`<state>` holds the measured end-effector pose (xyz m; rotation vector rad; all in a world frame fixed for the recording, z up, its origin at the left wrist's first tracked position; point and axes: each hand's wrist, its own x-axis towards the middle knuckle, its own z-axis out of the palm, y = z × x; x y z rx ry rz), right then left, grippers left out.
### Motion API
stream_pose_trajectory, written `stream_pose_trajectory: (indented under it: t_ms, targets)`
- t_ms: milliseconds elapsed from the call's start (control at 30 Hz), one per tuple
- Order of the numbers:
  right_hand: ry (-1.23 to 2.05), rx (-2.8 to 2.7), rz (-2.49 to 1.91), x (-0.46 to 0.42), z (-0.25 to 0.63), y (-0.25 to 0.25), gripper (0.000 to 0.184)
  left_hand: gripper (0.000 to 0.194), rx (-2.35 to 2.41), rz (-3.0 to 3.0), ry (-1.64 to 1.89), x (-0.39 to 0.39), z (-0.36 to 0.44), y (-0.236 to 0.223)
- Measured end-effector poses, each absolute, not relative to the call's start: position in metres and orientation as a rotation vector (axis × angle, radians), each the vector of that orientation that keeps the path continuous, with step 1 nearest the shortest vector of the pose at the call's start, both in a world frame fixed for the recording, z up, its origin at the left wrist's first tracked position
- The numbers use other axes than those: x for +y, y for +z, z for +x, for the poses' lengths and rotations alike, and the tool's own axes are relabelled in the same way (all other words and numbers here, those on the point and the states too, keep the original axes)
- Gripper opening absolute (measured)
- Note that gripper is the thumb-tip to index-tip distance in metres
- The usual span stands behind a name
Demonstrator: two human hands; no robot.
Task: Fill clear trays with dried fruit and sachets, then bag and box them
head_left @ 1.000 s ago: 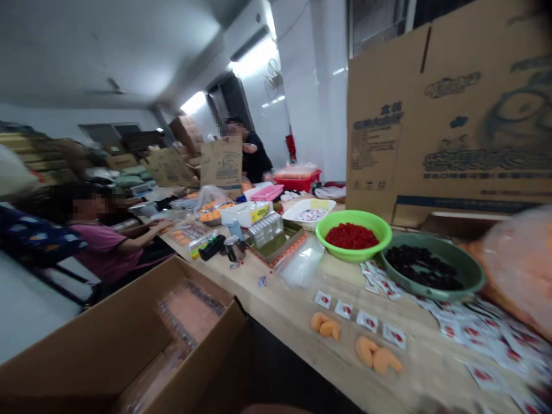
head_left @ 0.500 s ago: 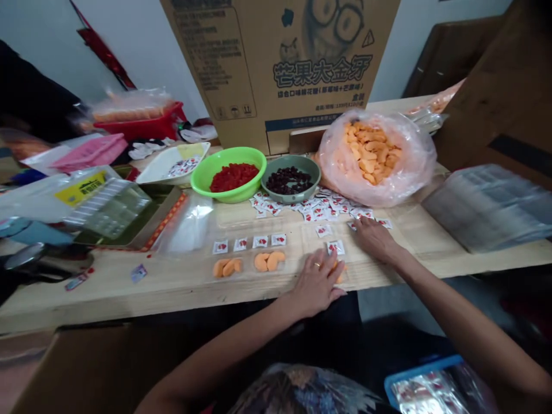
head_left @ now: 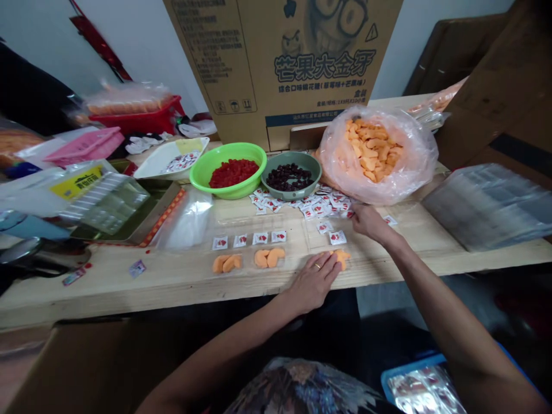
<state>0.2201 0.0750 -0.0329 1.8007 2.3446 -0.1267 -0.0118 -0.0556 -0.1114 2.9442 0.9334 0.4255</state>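
My left hand [head_left: 317, 277] lies flat with its fingers stretched out at the edge of a clear plastic tray, touching or just above orange curved candies [head_left: 342, 259]. My right hand [head_left: 371, 223] is closed in a pinch at the right end of a pile of small white sachets with red print [head_left: 321, 207]. A sachet seems to be at its fingertips, mostly hidden. Two sachets [head_left: 337, 237] lie in the tray behind my left hand. To the left, another clear tray holds a row of several sachets [head_left: 260, 237] and two groups of orange candies [head_left: 269, 257].
Behind stand a green bowl of red pieces [head_left: 198, 175], a grey bowl of dark pieces [head_left: 317, 178] and a plastic bag of orange candies [head_left: 416, 167]. Stacked clear trays [head_left: 487, 207] are at the right, a shallow box [head_left: 159, 215] at the left, a large carton [head_left: 241, 69] at the back.
My right hand has drawn its fingers together and shifted slightly up and left; the sachet under it is no longer on the table. My left hand has slid back slightly, showing more orange candy.
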Motion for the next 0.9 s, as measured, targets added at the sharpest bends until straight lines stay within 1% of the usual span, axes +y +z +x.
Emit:
stream_pose_trajectory:
  t_ms: [67, 133, 200, 333, 400, 467, 533, 633, 733, 800, 900]
  targets:
    - [-0.251, 2.428, 1.608, 0.074, 0.197, -0.027, 0.021, 0.051, 0.924, 2.914, 0.438, -0.054, -0.012, -0.114]
    - [-0.318, 2.484, 1.474, 0.072, 0.176, -0.021, 0.018, 0.051, 0.919, 2.891, 0.476, -0.054, -0.013, -0.115]
    - [-0.295, 2.513, 1.463, 0.069, 0.165, -0.014, 0.026, 0.05, 0.923, 2.876, 0.53, -0.055, -0.016, -0.114]
    - [-0.162, 2.622, 1.664, 0.049, 0.181, -0.008, 0.047, 0.045, 1.028, 2.799, 0.67, -0.056, -0.023, -0.103]
    - [-0.212, 2.794, 1.689, 0.032, 0.198, -0.015, 0.052, 0.04, 1.136, 2.738, 0.678, -0.049, -0.026, -0.093]
    - [-0.312, 2.944, 1.659, 0.014, 0.212, -0.028, 0.055, 0.035, 1.253, 2.666, 0.613, -0.032, -0.025, -0.081]
    - [-0.39, 2.998, 1.613, 0.002, 0.219, -0.042, 0.058, 0.037, 1.307, 2.631, 0.521, -0.008, -0.023, -0.069]
    - [-0.419, 2.96, 1.527, -0.006, 0.218, -0.06, 0.061, 0.044, 1.112, 2.744, 0.301, 0.029, -0.02, -0.06]
    - [-0.364, 2.927, 1.534, -0.008, 0.212, -0.071, 0.061, 0.034, 0.923, 2.829, 0.124, 0.052, -0.019, -0.062]
    - [-0.303, 2.923, 1.586, -0.01, 0.208, -0.077, 0.059, 0.026, 0.938, 2.866, 0.132, 0.058, -0.019, -0.068]
    - [-0.255, 2.92, 1.627, -0.015, 0.205, -0.083, 0.056, 0.022, 1.093, 2.872, 0.195, 0.054, -0.013, -0.072]
